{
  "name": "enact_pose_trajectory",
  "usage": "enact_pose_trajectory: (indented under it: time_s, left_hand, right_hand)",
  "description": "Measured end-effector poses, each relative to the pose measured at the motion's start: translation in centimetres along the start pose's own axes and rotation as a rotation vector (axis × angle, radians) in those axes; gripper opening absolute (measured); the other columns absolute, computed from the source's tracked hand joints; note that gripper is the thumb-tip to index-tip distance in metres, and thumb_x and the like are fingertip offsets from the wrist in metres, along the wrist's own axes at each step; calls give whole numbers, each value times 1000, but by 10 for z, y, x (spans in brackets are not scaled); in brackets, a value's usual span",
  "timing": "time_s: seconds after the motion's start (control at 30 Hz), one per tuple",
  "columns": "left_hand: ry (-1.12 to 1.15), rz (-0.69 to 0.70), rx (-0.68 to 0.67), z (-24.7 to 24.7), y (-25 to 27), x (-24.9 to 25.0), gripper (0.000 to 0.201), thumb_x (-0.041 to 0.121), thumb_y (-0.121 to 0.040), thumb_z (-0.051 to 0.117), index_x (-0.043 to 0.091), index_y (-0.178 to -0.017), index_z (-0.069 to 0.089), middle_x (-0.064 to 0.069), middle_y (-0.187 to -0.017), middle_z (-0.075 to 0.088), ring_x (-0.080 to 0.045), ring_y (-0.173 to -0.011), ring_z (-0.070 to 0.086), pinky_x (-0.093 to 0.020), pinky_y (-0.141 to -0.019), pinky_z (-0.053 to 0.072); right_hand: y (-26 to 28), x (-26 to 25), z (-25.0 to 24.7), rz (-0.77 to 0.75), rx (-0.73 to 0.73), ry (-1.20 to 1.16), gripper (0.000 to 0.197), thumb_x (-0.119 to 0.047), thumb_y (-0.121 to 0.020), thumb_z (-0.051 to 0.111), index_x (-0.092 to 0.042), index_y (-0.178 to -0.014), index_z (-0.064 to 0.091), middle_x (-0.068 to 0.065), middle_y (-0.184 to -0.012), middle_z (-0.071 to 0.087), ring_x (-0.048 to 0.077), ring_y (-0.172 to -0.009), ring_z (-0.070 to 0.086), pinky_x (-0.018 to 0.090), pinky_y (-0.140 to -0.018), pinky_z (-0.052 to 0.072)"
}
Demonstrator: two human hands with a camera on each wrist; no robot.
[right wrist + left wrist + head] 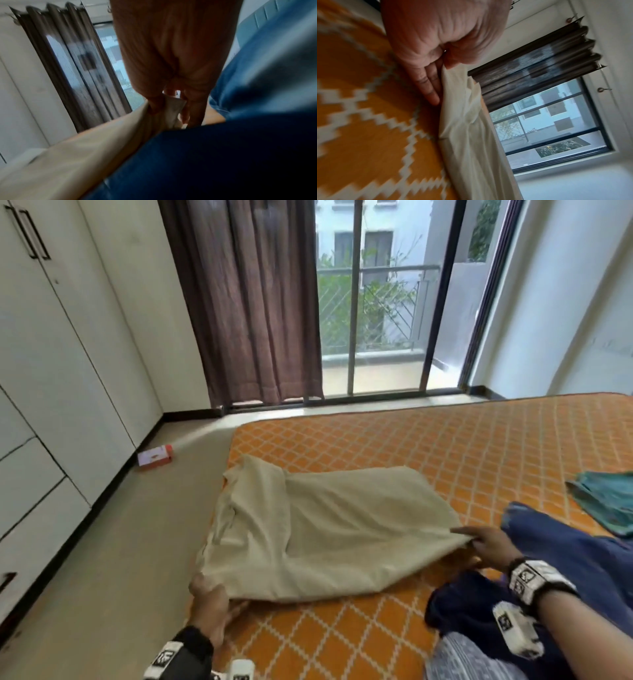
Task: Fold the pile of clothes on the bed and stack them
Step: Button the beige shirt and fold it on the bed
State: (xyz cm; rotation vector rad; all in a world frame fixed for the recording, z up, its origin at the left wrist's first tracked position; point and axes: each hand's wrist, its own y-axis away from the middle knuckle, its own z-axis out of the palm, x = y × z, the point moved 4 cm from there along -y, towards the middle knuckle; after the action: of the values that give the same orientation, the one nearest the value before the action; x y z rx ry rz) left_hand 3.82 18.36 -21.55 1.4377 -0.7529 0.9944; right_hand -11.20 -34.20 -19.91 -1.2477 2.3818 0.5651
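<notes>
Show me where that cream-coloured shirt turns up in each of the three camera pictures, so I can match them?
Head: the cream shirt lies across the middle, on the orange bedcover, a hand pinching each near corner.
Left wrist: it runs down the centre from the left hand.
Right wrist: it stretches from the lower left up to the right hand.
Shared landmark: the brown curtain by the window.

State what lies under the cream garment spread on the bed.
The cream garment lies on the orange patterned bedcover; the left hand and right hand grip its near corners. Anything beneath its middle is covered and cannot be seen.
</notes>
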Motion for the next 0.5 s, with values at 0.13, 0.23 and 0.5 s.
enact_pose_trajectory:
  time_s: [0.13, 0.23, 0.5]
  left_hand:
    - [-38, -66, -28, -3, 16, -35, 66, 1, -104, 31, 52, -143, 16, -9, -133, 51, -36, -91, 66, -43, -74, 55]
    - [-53, -29, -19, -10, 15, -46, 74, -3, -104, 36, 59, -138, 16, -18, -129, 56, -33, -71, 71, -43, -69, 59]
    - [126, -207, 57, -39, 10, -49, 61, 8, -98, 58, 24, -150, 31, -21, -101, 73, -21, -57, 73, -40, -49, 61]
  right_hand:
    - [24, 21, 12, 41, -59, 73, 44, 1, -92, 57, -16, -132, 64, 12, -137, 63, 25, -128, 58, 28, -108, 38]
    - [45, 18, -2, 89, -57, -81, 63, -34, -89, 75, -16, -145, 51, 8, -138, 60, 24, -123, 60, 33, -106, 45]
    - [111, 67, 12, 21, -285, 589, 115, -55, -78, 72, -28, -161, -3, 2, -168, 11, 27, -154, 17, 40, -124, 16]
